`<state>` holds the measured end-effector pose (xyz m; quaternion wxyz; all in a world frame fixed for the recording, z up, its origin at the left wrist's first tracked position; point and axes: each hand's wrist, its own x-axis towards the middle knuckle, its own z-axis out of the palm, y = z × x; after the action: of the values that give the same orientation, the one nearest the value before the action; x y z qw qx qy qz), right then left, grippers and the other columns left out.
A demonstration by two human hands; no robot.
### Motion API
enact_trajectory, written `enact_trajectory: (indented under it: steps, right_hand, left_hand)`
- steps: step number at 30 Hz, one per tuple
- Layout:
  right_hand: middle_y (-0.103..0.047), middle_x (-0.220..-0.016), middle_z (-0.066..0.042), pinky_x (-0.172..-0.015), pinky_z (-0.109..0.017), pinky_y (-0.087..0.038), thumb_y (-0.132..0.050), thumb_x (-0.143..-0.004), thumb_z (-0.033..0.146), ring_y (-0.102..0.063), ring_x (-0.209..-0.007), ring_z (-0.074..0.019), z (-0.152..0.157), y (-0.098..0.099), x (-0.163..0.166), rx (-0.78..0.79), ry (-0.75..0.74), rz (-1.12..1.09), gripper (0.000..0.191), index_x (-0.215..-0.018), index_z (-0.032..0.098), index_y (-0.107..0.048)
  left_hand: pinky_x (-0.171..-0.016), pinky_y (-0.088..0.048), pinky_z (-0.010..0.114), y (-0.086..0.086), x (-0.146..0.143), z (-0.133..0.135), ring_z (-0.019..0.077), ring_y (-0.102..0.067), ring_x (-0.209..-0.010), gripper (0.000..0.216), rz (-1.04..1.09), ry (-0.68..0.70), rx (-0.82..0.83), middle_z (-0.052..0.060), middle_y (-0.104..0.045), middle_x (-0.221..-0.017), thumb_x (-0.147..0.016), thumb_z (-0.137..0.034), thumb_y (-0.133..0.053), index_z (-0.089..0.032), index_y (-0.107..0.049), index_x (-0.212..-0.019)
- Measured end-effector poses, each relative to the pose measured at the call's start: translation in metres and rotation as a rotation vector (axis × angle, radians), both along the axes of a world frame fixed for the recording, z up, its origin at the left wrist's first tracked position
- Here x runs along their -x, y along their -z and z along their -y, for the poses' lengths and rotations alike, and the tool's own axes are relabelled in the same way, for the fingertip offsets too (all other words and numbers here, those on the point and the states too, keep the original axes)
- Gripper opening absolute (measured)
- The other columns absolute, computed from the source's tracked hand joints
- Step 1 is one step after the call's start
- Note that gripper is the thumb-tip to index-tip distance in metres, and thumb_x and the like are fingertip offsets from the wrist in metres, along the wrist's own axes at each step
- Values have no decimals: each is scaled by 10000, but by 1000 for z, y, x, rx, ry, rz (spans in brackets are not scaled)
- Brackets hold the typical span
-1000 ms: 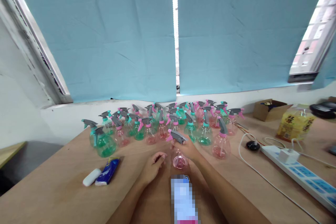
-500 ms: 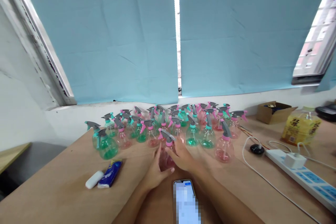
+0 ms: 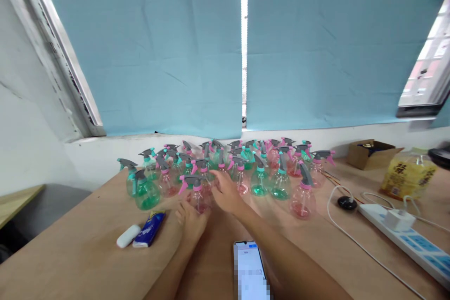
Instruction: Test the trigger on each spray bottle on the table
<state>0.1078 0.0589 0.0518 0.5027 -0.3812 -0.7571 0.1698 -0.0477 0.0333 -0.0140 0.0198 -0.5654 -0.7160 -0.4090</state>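
Note:
A pink spray bottle [image 3: 196,193] with a grey trigger head stands on the wooden table [image 3: 70,262], at the near edge of a crowd of several pink and green spray bottles [image 3: 260,178]. My left hand [image 3: 191,220] curls round the near side of its base. My right hand [image 3: 227,193] lies just to the bottle's right with fingers stretched out, touching its side, and holds nothing. Another pink bottle [image 3: 304,197] stands apart on the right.
A phone [image 3: 249,269] lies between my forearms. A white oblong object [image 3: 128,236] and a blue packet [image 3: 149,228] lie at the left. At the right are a power strip [image 3: 411,241] with cables, a yellow oil jug [image 3: 408,176] and a cardboard box [image 3: 372,152].
Both hands have pushed the pink bottle away from me and to the left, up to the group of bottles. My right hand has come off its trigger head and opened.

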Motion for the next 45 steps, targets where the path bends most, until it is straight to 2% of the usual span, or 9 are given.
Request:
enact_trajectory:
  steps: [4, 8, 16, 23, 27, 31, 35, 41, 45]
  right_hand:
    - [-512, -1415, -106, -1053, -462, -339, -465, -859, 154, -406, -1279, -288, -27, -40, 20, -86, 43, 218, 680, -1511, 197, -277]
    - [-500, -1426, -133, -974, -512, -358, -466, -892, 244, -436, -1210, -360, -47, -58, 29, -28, 34, 443, 728, -1550, 199, -158]
    - [-572, -1241, -118, -937, -474, -338, -513, -944, 393, -433, -1166, -335, -45, -56, 25, -203, 130, 531, 351, -1256, 251, -590]
    - [-655, -1008, -62, -908, -385, -316, -557, -929, 387, -518, -993, -246, -37, -54, -5, -236, 21, 382, 212, -1025, 223, -650]
    - [-648, -839, -29, -819, -314, -351, -574, -870, 286, -548, -844, -200, -30, -56, -41, -215, 3, 329, 118, -883, 199, -652]
    - [-628, -785, -19, -715, -264, -377, -564, -774, 161, -546, -754, -169, -21, -55, -75, -220, -51, 293, 120, -820, 191, -671]
    - [-622, -768, -17, -686, -255, -388, -563, -804, 188, -553, -727, -153, -12, -51, -94, -214, -84, 284, 149, -814, 192, -711]
    - [-708, -983, -40, -775, -296, -469, -589, -803, 220, -633, -834, -180, -14, -26, -92, -103, -84, -36, 374, -1163, 217, -688]
    - [-714, -1004, -47, -817, -328, -492, -656, -761, 275, -641, -881, -204, -18, 2, -79, 18, -111, -270, 351, -1101, 196, -696]
  left_hand:
    - [-935, -394, 521, -4, 4, -1, 405, -455, -1170, 768, 32, -119, -15, 179, -486, -1186, -696, -427, -704, -116, -359, -1308]
    - [-913, -404, 524, -5, 9, -3, 412, -453, -1169, 709, 64, -171, -60, 196, -466, -1219, -736, -443, -665, -149, -355, -1303]
    - [-927, -405, 547, -3, 19, -12, 431, -451, -1165, 766, 104, -236, -37, 215, -428, -1254, -710, -361, -702, -130, -329, -1339]
    - [-973, -366, 603, -5, 18, -8, 448, -387, -1212, 826, 48, -200, -266, 254, -399, -1286, -729, -450, -671, -51, -323, -1363]
    - [-1034, -368, 552, -10, 10, 6, 348, -412, -1206, 625, 53, 8, -407, 166, -432, -1246, -816, -488, -587, -130, -393, -1290]
    - [-1049, -375, 519, -15, -4, 21, 289, -487, -1125, 295, -41, 364, -304, 98, -502, -1121, -892, -374, -512, -202, -529, -1130]
    - [-982, -435, 456, -18, -15, 29, 272, -512, -1077, 256, -133, 645, -197, 93, -539, -1088, -920, -313, -477, -215, -612, -1115]
    - [-984, -434, 474, -18, -16, 30, 277, -509, -1077, 274, -118, 707, -94, 99, -547, -1100, -936, -305, -463, -226, -610, -1152]
    - [-987, -431, 474, -17, -13, 29, 274, -500, -1093, 265, -120, 694, -109, 95, -527, -1098, -942, -297, -448, -225, -602, -1146]
